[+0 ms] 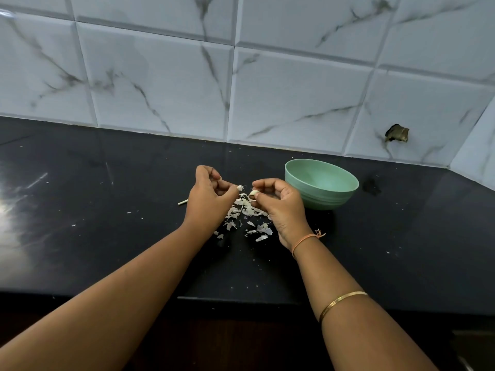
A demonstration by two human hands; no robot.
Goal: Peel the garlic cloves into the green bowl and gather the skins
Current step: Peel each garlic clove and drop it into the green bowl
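My right hand (278, 204) pinches a pale garlic clove (253, 193) between thumb and fingers, just above the counter. A short gap to its left, my left hand (210, 195) pinches a small torn piece of garlic skin (240, 187) at its fingertips. Below and between both hands, a loose scatter of garlic skins (247, 218) lies on the black counter. The green bowl (321, 184) stands upright to the right of my right hand, close to it. Its inside is only partly visible and I cannot tell what it holds.
The black counter (107, 236) runs to a marble-tiled wall (241, 76) behind. A thin pale stem (183, 202) lies left of my left hand. A dark smudge (372, 186) marks the counter right of the bowl. The counter's front edge (241, 299) crosses under my forearms.
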